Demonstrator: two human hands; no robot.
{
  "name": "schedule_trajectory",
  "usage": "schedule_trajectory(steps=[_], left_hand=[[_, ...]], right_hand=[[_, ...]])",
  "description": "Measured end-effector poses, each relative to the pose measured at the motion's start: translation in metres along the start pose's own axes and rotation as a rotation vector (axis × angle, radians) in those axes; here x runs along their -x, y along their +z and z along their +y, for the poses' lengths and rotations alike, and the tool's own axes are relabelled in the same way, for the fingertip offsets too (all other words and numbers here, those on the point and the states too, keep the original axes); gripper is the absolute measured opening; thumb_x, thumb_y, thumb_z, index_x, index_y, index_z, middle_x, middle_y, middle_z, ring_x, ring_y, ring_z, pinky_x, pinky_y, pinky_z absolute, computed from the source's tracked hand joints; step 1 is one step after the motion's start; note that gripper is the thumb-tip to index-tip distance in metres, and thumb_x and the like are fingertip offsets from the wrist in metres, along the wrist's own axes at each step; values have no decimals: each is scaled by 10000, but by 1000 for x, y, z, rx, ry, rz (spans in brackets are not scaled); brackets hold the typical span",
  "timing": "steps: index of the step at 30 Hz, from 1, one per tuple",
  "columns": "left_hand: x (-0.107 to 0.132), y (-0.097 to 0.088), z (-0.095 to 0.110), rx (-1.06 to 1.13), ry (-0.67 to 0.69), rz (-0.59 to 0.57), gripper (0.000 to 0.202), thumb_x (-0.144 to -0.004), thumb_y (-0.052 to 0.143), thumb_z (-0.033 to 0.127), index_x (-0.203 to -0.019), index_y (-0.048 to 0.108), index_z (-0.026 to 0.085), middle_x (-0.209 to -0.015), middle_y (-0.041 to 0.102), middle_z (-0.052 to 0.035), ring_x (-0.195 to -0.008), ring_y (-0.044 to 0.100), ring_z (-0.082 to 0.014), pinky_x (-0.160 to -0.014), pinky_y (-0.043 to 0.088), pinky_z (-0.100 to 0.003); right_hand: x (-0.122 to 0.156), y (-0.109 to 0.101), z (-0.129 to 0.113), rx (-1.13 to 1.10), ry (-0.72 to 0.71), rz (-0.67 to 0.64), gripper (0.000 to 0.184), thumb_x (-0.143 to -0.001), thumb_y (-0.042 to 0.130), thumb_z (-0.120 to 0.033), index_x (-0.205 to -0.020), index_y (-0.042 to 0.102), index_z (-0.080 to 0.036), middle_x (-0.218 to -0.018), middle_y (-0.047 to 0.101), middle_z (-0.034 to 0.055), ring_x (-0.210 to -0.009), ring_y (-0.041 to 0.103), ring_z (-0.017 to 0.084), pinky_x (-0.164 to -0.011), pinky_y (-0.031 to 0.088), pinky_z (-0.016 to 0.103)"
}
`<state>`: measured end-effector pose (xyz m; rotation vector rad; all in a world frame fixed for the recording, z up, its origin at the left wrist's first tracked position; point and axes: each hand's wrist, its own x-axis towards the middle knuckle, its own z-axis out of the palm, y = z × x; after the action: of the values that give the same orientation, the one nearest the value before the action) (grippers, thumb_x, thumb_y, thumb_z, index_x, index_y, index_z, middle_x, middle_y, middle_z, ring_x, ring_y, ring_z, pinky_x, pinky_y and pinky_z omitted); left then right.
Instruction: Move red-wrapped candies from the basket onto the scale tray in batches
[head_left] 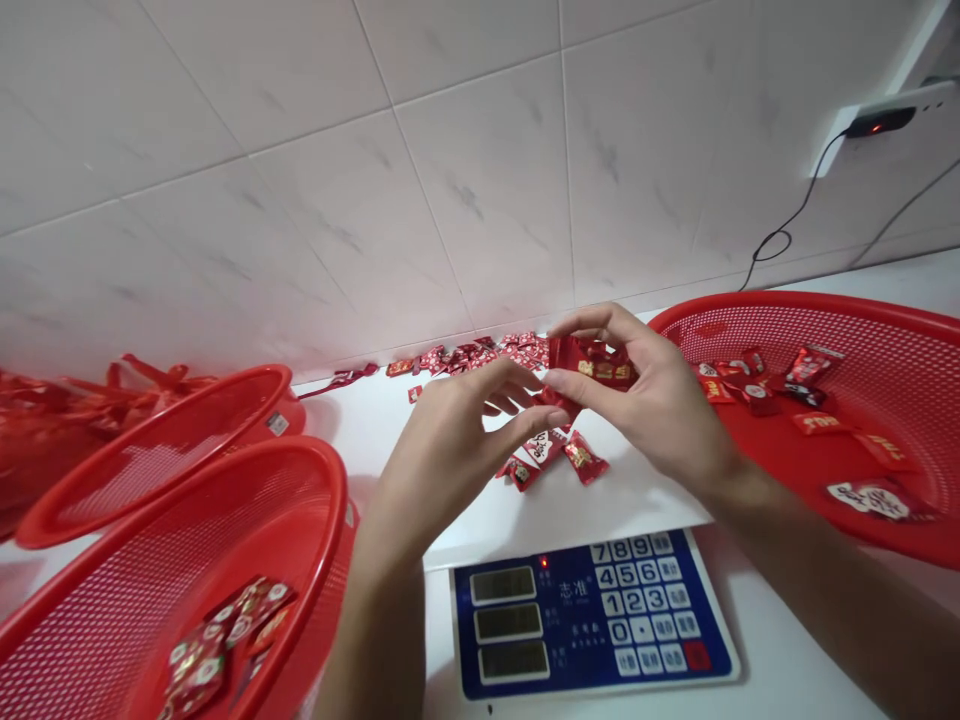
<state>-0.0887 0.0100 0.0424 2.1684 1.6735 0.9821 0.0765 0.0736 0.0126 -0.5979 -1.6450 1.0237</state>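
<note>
Right hand (pixel 645 400) is clenched on a small bunch of red candy packets (pixel 592 365), pinched between thumb and fingers just above the table. The left hand (pixel 454 445) is right up against the bunch, with its fingertips (pixel 551 418) at the underside, but I can't tell if it's gripping anything or only touching. Just below the hands, a few loose packets (pixel 544 452) lie on the white table (pixel 637 500), and the blue digital scale (pixel 592 615) sits nearer the camera with nothing on it. Going by how things lie, this looks partway through: the near-left red basket (pixel 225 445) has a small stack of packets (pixel 217 640), and the right red basket (pixel 750 300) has a loose scatter (pixel 765 385), while the far-left basket (pixel 187 395) shows none that I can see. A longer heap of packets (pixel 465 355) is left along the wall at the back of the table, and it looks like the biggest lot. Past the baskets on the left are some red bags (pixel 45 430), and the tiled wall (pixel 300 180) runs behind everything.
</note>
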Motion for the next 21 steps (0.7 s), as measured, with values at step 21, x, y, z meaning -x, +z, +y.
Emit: schedule_trajectory(steps=[21], left_hand=[[-3, 9, 0, 159, 24, 21, 154, -865, 629, 53, -897, 578, 195, -849, 707, 12, -805, 695, -141, -706, 564, -222]], right_hand=[[-1, 2, 7, -177, 99, -31, 224, -815, 680, -204, -1018, 587, -222, -947, 669, 0, -825, 673, 145, -717, 589, 290]])
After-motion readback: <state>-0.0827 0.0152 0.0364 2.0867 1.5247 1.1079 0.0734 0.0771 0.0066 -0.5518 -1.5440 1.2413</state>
